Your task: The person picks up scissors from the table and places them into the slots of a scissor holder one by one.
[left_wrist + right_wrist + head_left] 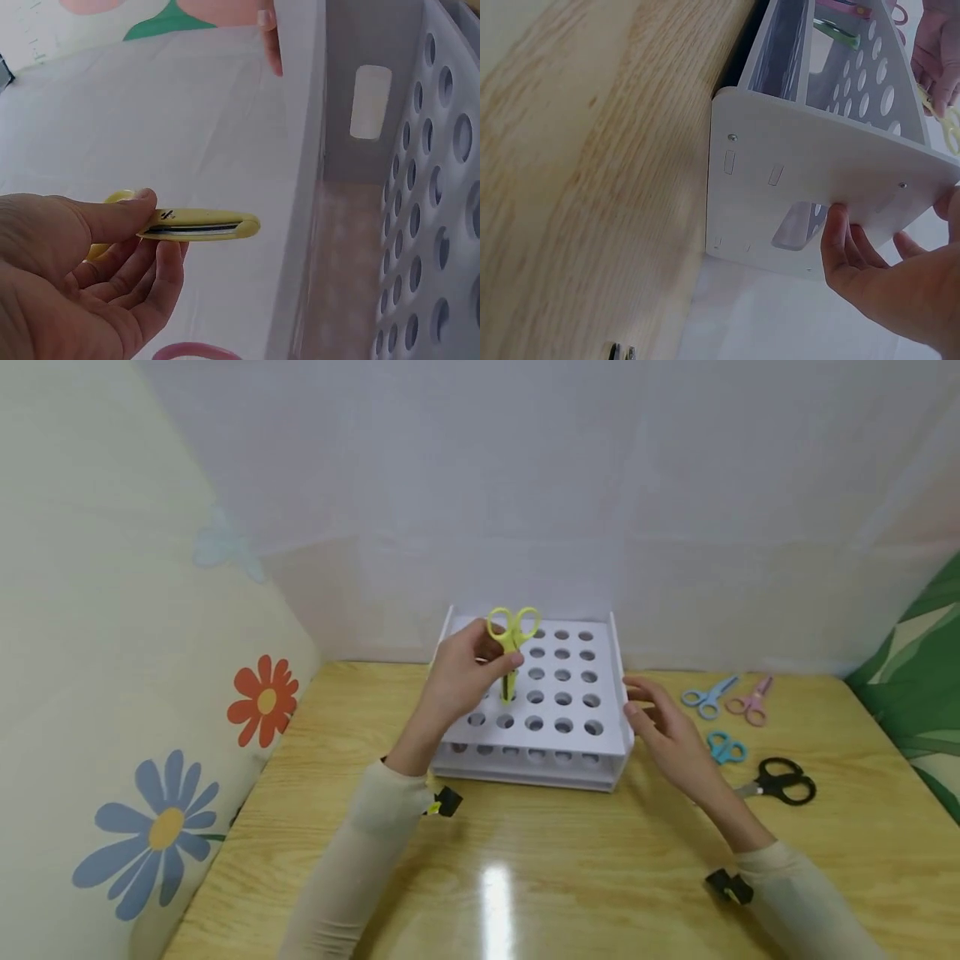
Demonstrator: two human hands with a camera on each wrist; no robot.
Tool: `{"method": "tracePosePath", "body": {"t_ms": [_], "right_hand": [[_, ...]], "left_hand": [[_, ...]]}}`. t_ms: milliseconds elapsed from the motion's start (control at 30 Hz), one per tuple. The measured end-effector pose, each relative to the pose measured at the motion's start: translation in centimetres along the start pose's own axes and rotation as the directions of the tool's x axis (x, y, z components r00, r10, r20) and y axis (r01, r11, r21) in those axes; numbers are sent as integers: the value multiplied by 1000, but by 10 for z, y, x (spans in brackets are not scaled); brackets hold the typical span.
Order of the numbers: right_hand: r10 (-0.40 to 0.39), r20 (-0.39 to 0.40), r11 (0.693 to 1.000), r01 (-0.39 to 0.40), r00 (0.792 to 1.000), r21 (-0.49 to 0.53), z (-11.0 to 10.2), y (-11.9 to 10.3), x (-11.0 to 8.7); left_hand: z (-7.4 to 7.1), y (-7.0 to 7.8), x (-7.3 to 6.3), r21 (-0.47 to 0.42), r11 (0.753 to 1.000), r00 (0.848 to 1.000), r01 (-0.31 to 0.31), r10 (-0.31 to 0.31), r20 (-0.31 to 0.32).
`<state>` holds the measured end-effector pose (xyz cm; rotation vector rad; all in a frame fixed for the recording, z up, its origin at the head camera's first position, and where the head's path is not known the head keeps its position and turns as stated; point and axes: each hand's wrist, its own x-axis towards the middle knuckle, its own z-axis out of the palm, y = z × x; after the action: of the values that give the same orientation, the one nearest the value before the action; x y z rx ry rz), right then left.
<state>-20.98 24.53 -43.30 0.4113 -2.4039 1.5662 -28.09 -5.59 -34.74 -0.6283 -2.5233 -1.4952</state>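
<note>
My left hand (467,670) pinches a pair of yellow scissors (514,632) by the part below its finger loops. The scissors are upright in the head view, loops up and covered blades down, over the left part of the white rack (609,739) with rows of round holes. In the left wrist view, the yellow scissors (202,223) point tip first toward the holed board. My right hand (667,735) touches the rack's right side panel (817,161) from outside, fingers lightly bent beside the cut-out slot.
Light blue scissors (707,697), pink scissors (752,702), teal scissors (726,747) and black-handled scissors (783,781) lie on the wooden table (585,868) to the right. Inside the rack show a green blade (836,32) and a pink blade (845,7). White cloth (495,485) hangs behind.
</note>
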Motion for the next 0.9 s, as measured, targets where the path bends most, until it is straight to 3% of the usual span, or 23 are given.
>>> {"method": "tracePosePath", "body": {"t_ms": [200,333,500,900], "right_hand": [[9,8,1000,-8,1000,0,1,1,2],[5,4,1000,-5,1000,13,0,3,2],[4,-2,1000,-4,1000,23,-1,5,0],[-10,-6,1000,10,1000,14,-1,4,0]], "left_hand": [[1,-1,1,96,993,997,67,-64,-30],[-4,-3,3,127,991,999,40,-35,-39],[-15,-10,6,99,995,995,-13,22,-93],[-45,-31,15,61,998,964,-2,18,-264]]}}
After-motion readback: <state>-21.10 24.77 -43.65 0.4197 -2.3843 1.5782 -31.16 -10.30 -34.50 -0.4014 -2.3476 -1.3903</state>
